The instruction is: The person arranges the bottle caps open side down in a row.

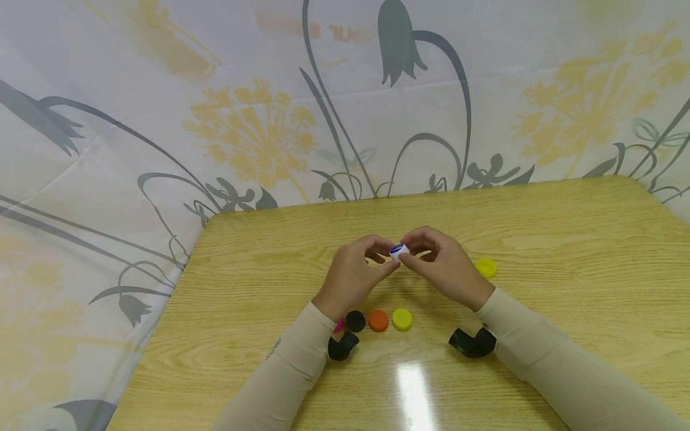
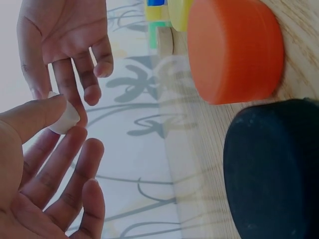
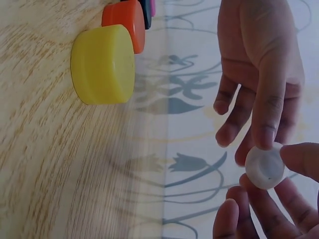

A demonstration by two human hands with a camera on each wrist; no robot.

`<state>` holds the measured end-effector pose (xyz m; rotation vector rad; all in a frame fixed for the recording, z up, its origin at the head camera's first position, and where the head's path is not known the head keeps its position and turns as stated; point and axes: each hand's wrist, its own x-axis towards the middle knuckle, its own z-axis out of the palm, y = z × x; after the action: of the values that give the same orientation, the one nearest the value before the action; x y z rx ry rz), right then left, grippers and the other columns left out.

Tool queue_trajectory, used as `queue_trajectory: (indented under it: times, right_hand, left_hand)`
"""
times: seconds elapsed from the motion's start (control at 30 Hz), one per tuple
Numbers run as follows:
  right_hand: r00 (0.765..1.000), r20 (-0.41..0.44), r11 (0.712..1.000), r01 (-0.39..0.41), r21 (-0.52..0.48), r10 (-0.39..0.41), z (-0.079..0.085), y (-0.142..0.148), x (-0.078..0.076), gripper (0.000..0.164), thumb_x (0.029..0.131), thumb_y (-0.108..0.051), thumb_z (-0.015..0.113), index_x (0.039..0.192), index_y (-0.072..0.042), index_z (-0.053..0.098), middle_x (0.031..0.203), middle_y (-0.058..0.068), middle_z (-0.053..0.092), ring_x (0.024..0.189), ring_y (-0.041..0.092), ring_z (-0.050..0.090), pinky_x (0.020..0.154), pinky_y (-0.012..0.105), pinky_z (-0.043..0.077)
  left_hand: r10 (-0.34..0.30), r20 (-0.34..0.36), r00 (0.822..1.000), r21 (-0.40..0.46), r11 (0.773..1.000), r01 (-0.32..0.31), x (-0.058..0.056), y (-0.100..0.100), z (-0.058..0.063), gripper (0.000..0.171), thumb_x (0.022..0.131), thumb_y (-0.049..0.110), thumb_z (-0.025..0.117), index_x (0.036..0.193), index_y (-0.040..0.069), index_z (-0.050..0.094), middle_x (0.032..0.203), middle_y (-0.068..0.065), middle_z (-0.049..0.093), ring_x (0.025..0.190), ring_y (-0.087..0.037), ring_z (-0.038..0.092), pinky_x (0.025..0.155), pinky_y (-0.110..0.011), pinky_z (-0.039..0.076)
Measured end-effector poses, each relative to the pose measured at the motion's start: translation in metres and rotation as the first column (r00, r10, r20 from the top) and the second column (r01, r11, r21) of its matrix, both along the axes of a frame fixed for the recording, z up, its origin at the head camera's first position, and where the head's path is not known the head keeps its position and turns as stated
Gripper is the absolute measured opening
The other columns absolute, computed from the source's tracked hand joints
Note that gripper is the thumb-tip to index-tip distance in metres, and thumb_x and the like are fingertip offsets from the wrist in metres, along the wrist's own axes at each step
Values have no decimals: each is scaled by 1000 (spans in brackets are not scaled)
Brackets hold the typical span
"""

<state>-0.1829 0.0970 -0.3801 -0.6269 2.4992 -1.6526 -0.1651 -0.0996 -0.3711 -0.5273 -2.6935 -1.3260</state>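
Above the wooden table, both hands meet at a small white bottle cap [image 1: 398, 252] with blue print on its top. My left hand [image 1: 357, 266] pinches its left side between thumb and forefinger. On the opposite side, my right hand [image 1: 443, 263] pinches it with thumb and forefinger. The white cap [image 3: 265, 167] shows its round, shallow underside in the right wrist view. The remaining fingers of both hands stay loosely bent. Nearer the body stand an orange cap [image 1: 378, 321], a black cap [image 1: 355, 321] and a yellow cap [image 1: 402, 319] in a row.
A magenta cap [image 1: 338, 325] is partly hidden by the left wrist at the row's left end. Another yellow cap [image 1: 487, 267] lies beyond the right wrist. Black curved pieces [image 1: 472, 343] sit beside both sleeves. A patterned cloth [image 1: 345, 108] hangs behind the wooden table [image 1: 593, 257].
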Motion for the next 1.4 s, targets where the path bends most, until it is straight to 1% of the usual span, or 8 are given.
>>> queue_trajectory:
  times: [0.23,0.43,0.63,0.87,1.0,1.13,1.3,1.4]
  right_hand:
    - [999,-44,1000,7,-16,-8,1,2,1,26,97,-24,68,117,-9,62,114,7,67,103,20,63,88,30,54]
    - [998,-64,1000,7,-28,-9,2,3,0,26,96,-20,68,118,-7,62,115,8,68,102,21,64,89,29,54]
    - [996,-82,1000,19,-16,-20,0,4,-1,26,96,-22,69,118,-9,63,114,7,71,101,20,65,87,26,54]
    - [993,-104,999,51,5,-50,-2,13,4,27,94,-24,71,118,-13,65,112,3,72,99,15,66,83,24,54]
    - [995,-85,999,47,2,-47,-2,18,10,27,94,-25,71,118,-13,65,114,2,71,100,10,65,84,24,54]
    - [998,-52,1000,25,0,-25,-1,22,20,26,95,-26,71,118,-14,66,115,1,71,100,13,65,85,28,55]
    - [999,-40,1000,-3,11,3,-2,28,30,25,95,-27,70,117,-16,66,115,-1,69,99,13,65,85,29,55]
    - [999,-34,1000,-12,14,12,-4,34,35,24,95,-27,70,117,-17,66,114,-3,69,99,11,64,85,28,54]
  left_hand:
    - [-2,-9,1000,-4,1000,2,0,1,2,29,94,25,71,120,12,69,120,0,72,101,-20,71,93,-42,54]
    - [7,-40,999,-9,1000,-8,-1,2,3,32,95,30,70,122,13,68,120,0,72,100,-17,70,93,-40,54]
    - [6,-61,998,-10,1000,-7,-2,3,3,31,94,28,71,122,13,69,120,1,72,98,-14,69,91,-40,55]
    - [-30,-87,996,-11,1000,29,-1,7,1,31,93,28,72,120,13,70,117,2,73,97,-13,69,88,-36,55]
    - [-51,-67,996,-5,999,51,4,10,1,33,93,29,72,121,13,70,117,1,73,98,-14,69,88,-40,55]
    - [-56,-30,998,-14,998,56,12,10,0,37,92,33,73,123,14,70,112,2,75,98,-13,69,89,-40,55]
    - [-77,15,997,3,997,77,21,13,1,32,90,36,75,117,18,74,104,8,76,98,-11,68,91,-39,54]
    - [-93,36,995,-24,995,94,26,16,2,31,90,39,74,113,19,75,105,11,76,99,-9,67,90,-37,55]
